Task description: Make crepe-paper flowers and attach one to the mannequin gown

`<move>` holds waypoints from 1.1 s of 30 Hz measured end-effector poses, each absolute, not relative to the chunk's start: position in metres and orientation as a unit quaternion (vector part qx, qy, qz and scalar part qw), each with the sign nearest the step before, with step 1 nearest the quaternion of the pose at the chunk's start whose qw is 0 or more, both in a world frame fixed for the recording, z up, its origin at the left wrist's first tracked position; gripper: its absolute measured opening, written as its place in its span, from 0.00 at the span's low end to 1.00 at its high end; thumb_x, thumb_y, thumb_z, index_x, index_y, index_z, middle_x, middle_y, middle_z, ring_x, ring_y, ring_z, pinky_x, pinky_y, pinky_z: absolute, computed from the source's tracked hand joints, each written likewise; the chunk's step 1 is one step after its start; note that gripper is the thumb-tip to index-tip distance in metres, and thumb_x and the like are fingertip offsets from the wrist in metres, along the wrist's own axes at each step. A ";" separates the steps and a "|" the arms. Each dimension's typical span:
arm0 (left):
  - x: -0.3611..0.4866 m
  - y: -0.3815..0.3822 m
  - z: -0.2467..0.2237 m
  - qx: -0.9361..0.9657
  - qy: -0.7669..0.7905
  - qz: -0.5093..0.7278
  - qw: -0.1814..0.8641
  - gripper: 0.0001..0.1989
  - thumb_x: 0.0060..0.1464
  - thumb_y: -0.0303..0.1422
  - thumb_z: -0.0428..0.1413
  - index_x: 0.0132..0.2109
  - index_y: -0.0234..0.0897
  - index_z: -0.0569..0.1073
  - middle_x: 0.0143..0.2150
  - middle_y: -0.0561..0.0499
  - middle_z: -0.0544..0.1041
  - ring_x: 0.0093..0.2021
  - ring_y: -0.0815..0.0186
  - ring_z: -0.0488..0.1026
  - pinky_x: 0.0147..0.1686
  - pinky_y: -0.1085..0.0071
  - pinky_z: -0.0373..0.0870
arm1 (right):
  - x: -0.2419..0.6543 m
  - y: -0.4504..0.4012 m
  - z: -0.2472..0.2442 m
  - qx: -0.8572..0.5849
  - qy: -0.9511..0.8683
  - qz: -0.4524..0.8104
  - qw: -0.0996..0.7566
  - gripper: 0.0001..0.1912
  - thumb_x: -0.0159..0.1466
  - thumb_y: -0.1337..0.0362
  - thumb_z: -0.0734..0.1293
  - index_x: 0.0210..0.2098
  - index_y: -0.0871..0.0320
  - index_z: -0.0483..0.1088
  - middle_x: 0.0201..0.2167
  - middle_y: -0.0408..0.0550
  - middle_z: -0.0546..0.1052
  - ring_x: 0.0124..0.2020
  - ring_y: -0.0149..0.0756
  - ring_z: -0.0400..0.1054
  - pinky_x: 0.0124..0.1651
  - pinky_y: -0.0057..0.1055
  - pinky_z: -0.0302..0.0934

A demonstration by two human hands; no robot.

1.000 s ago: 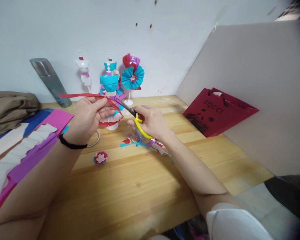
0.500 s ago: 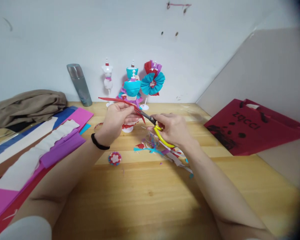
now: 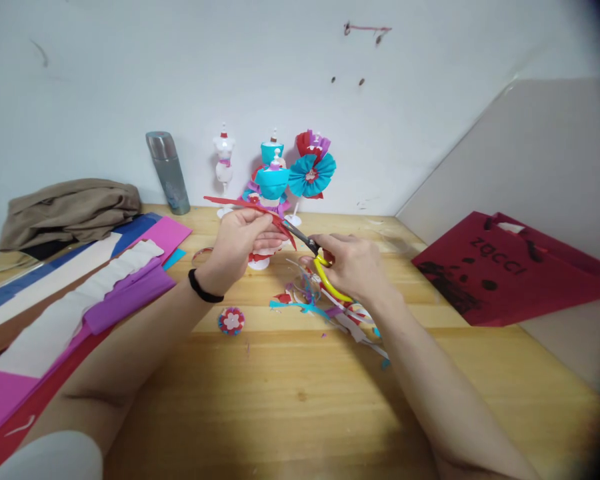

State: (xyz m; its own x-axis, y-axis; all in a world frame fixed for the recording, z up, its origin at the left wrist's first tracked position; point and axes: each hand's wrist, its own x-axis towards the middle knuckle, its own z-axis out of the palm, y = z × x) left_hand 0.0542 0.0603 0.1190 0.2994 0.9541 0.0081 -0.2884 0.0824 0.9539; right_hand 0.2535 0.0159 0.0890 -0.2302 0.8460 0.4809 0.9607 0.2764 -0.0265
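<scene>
My left hand [image 3: 241, 241] pinches a thin red strip [image 3: 230, 201], which looks like crepe paper or fabric, between thumb and fingers. My right hand [image 3: 350, 263] is closed round the yellow handles of a pair of scissors [image 3: 331, 280]. The dark blades point left and meet the strip just beside my left fingertips. Behind my hands stand small dress forms; the front one [image 3: 273, 181] wears a turquoise top, and its lower part is partly hidden by my left hand. A round red, white and blue rosette [image 3: 231, 321] lies on the table below my left wrist.
Coloured scraps [image 3: 347, 323] lie under my right hand. Layered coloured sheets [image 3: 40, 333] and a brown cloth [image 3: 75, 210] cover the left side. A grey flask [image 3: 169, 173] stands by the wall; a red paper bag [image 3: 510, 273] leans at right.
The whole view has shifted slightly, so everything sits a little lower and to the right. My hands, the scissors and the red strip keep nearly the same pose.
</scene>
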 end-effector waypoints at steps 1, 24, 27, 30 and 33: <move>0.054 0.060 0.119 0.481 0.347 0.478 0.648 0.08 0.57 0.30 0.58 0.32 0.29 0.75 0.27 0.41 0.81 0.27 0.62 0.81 0.34 0.69 0.79 | 0.253 0.016 0.089 -0.585 -0.772 -0.139 0.205 0.24 0.68 0.46 0.58 0.40 0.57 0.77 0.25 0.49 0.76 0.25 0.37 0.66 0.31 0.31 0.47; 0.054 0.061 0.118 0.468 0.344 0.483 0.655 0.07 0.57 0.30 0.58 0.33 0.29 0.74 0.29 0.41 0.81 0.28 0.63 0.81 0.34 0.69 0.79 | 0.253 0.014 0.093 -0.585 -0.782 -0.119 0.181 0.22 0.67 0.48 0.59 0.40 0.57 0.77 0.26 0.50 0.76 0.25 0.38 0.66 0.31 0.31 0.47; 0.054 0.063 0.116 0.461 0.342 0.500 0.648 0.07 0.55 0.31 0.60 0.33 0.30 0.74 0.29 0.42 0.82 0.29 0.62 0.81 0.37 0.67 0.79 | 0.253 0.014 0.093 -0.583 -0.782 -0.123 0.182 0.24 0.68 0.47 0.58 0.41 0.57 0.77 0.25 0.50 0.76 0.25 0.38 0.66 0.30 0.32 0.45; 0.054 0.063 0.114 0.464 0.337 0.493 0.655 0.08 0.54 0.32 0.61 0.33 0.30 0.74 0.31 0.41 0.82 0.32 0.60 0.82 0.39 0.65 0.79 | 0.253 0.015 0.092 -0.587 -0.777 -0.131 0.187 0.24 0.68 0.46 0.58 0.41 0.57 0.77 0.26 0.50 0.77 0.24 0.38 0.66 0.30 0.32 0.45; 0.055 0.061 0.112 0.474 0.327 0.480 0.662 0.08 0.55 0.33 0.61 0.35 0.29 0.74 0.33 0.39 0.83 0.35 0.59 0.83 0.41 0.65 0.79 | 0.251 0.015 0.091 -0.593 -0.771 -0.137 0.187 0.24 0.67 0.47 0.59 0.40 0.57 0.77 0.25 0.50 0.77 0.24 0.37 0.65 0.31 0.31 0.45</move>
